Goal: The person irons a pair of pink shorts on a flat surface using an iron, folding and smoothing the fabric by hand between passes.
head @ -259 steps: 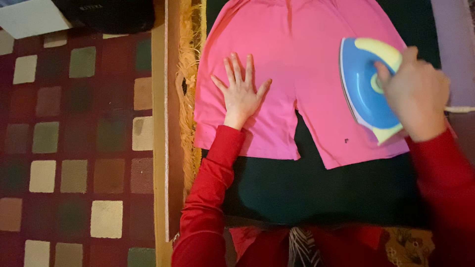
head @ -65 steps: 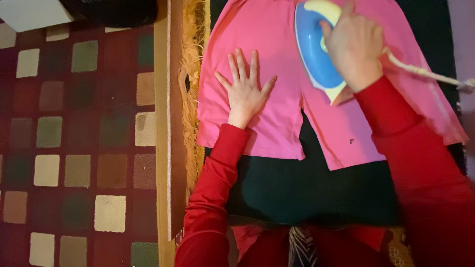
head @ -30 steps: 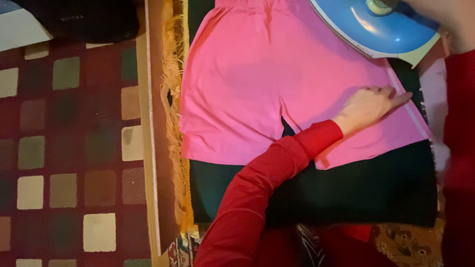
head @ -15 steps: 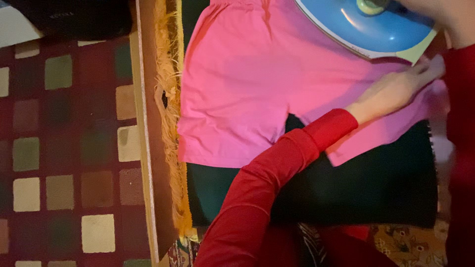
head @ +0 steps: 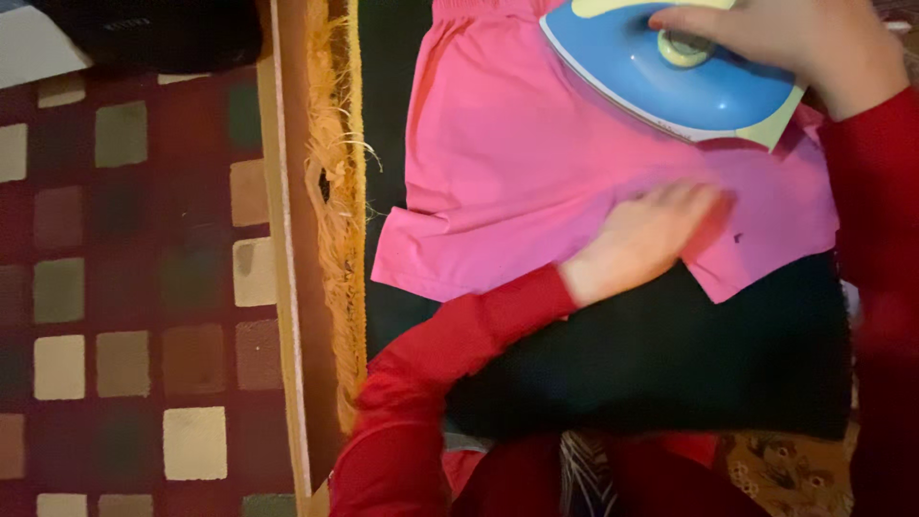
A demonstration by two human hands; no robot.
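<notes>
Since half a second ago, left hand (head: 643, 236) has slid back from the right leg's outer edge toward the crotch of the pink shorts (head: 507, 182), fingers extended flat, grasping nothing. Right hand (head: 785, 43) grips the blue iron (head: 661, 81) from above, fingers wrapped around its handle. Shorts lie spread on a dark cloth (head: 670, 354), beside an orange fringe (head: 335, 211) and a checked carpet (head: 124, 287).
</notes>
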